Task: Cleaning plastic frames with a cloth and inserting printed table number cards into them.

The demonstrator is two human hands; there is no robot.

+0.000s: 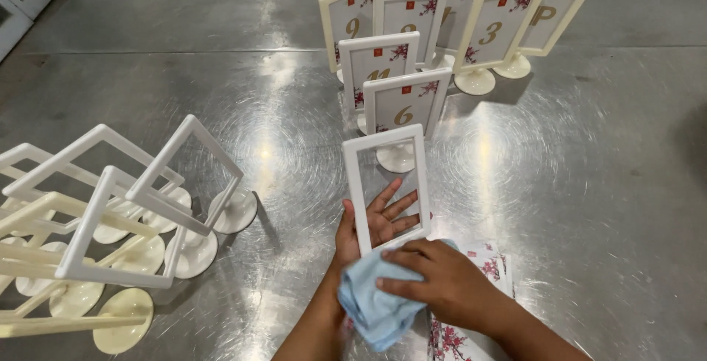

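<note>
The left hand grasps an empty white frame from behind, its fingers spread against the clear pane and seen through it. The frame stands upright above the metal table. The right hand presses a light blue cloth against the frame's lower edge, fingers curled over the cloth. Beyond the frame stand 7 frames with cards. Left of the frame lie tipped empty frames. Just right of it, under the right wrist, lie flowered cards.
</note>
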